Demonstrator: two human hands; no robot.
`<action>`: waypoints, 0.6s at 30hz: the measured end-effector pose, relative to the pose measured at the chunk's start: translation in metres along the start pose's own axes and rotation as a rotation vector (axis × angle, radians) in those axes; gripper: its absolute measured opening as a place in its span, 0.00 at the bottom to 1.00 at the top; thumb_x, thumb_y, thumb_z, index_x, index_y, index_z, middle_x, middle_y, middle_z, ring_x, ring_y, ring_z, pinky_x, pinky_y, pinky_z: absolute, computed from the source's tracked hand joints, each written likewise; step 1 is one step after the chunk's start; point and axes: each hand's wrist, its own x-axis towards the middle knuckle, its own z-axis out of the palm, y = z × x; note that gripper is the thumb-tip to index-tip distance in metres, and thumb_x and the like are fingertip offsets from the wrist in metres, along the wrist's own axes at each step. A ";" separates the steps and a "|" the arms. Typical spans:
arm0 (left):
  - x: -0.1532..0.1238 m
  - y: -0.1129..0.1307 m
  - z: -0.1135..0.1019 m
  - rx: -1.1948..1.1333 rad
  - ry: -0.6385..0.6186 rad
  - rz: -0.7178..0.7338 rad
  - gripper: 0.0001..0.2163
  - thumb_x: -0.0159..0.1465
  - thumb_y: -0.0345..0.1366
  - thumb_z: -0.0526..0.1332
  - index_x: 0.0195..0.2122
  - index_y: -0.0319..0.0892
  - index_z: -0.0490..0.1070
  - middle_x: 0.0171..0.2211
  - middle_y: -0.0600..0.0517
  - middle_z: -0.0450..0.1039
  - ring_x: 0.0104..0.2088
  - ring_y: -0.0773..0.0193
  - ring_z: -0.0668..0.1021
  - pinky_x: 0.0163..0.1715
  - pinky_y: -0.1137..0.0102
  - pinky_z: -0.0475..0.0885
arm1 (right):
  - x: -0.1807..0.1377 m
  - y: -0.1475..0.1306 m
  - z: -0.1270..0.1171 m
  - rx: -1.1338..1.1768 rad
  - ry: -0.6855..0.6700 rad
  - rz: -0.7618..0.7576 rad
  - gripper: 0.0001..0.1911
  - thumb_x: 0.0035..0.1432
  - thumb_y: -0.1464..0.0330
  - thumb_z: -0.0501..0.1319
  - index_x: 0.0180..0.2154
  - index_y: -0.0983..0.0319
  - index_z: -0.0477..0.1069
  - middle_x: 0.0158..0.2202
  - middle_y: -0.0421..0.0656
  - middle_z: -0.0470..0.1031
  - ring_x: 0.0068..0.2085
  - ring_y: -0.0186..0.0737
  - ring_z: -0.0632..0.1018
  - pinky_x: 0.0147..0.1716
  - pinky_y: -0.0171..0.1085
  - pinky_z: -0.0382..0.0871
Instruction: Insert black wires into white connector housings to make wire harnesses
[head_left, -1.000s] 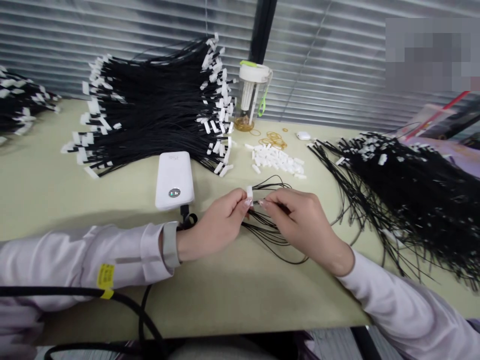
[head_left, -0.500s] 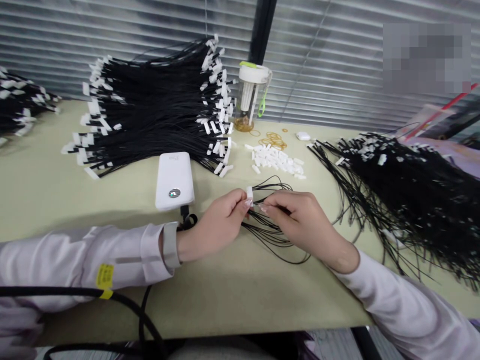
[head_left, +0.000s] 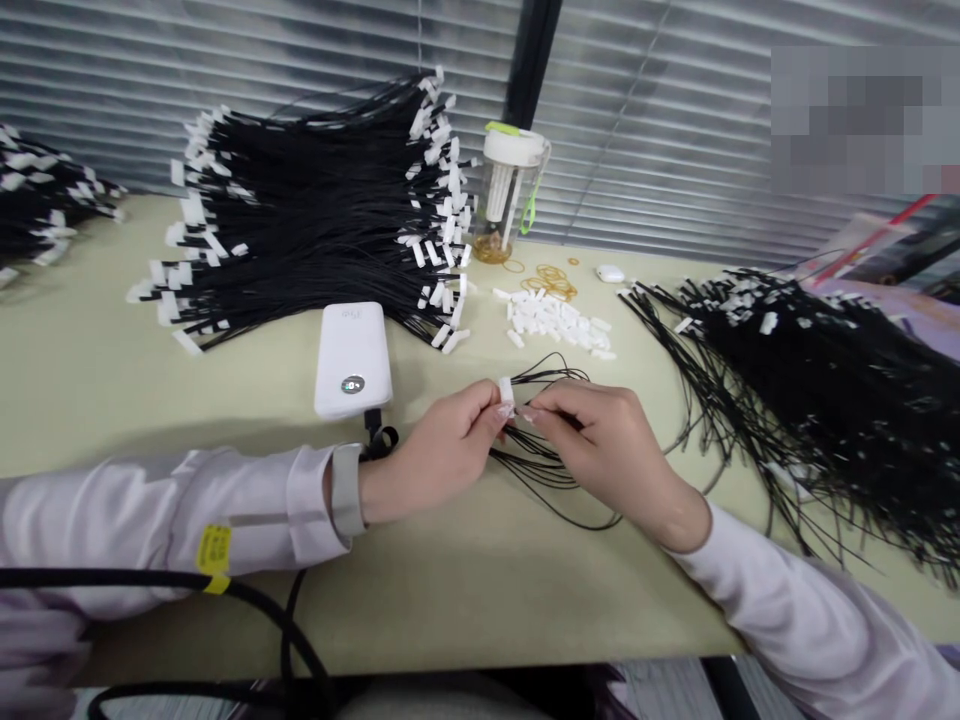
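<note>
Between thumb and fingers, my left hand (head_left: 457, 430) pinches a white connector housing (head_left: 506, 390). Several thin black wires (head_left: 551, 372) run from the housing and loop away to the right, beneath my other hand. My right hand (head_left: 600, 435) is closed in a pinch just right of the housing, holding the end of a black wire; the tip is mostly covered by the fingers. Beyond both hands lies a loose pile of small white connector housings (head_left: 555, 318).
Bundled black cables with white connectors (head_left: 315, 210) lie at the back left, loose black wires (head_left: 825, 390) at the right. A white power bank (head_left: 352, 360) sits by my left wrist. Behind stand a drink bottle (head_left: 506, 195) and rubber bands (head_left: 551, 282). A thick black cable (head_left: 255, 605) crosses the lower left.
The whole view has shifted slightly. My right hand's fingertips stay close to the housing, with only a very small change in position; my left hand keeps its pinch.
</note>
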 end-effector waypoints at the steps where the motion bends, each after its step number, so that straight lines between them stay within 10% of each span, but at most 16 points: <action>1: 0.000 0.000 0.000 0.006 0.004 0.006 0.11 0.62 0.36 0.47 0.23 0.41 0.57 0.18 0.58 0.57 0.21 0.70 0.61 0.23 0.73 0.56 | 0.000 0.000 0.001 -0.012 0.004 0.003 0.08 0.55 0.71 0.55 0.24 0.62 0.67 0.22 0.38 0.68 0.25 0.30 0.66 0.27 0.31 0.57; 12: 0.001 0.002 -0.001 -0.095 0.027 -0.036 0.12 0.62 0.39 0.47 0.24 0.41 0.58 0.18 0.58 0.57 0.19 0.71 0.61 0.20 0.74 0.57 | 0.002 0.001 -0.013 -0.355 0.108 -0.283 0.09 0.52 0.71 0.55 0.38 0.63 0.69 0.36 0.47 0.69 0.38 0.41 0.68 0.35 0.38 0.62; 18: -0.006 0.005 0.004 -0.194 -0.093 -0.142 0.10 0.61 0.41 0.49 0.28 0.41 0.61 0.22 0.56 0.64 0.17 0.72 0.64 0.16 0.76 0.59 | 0.006 0.003 -0.015 -0.475 0.070 -0.293 0.07 0.54 0.70 0.54 0.27 0.62 0.69 0.31 0.45 0.67 0.34 0.40 0.66 0.33 0.40 0.59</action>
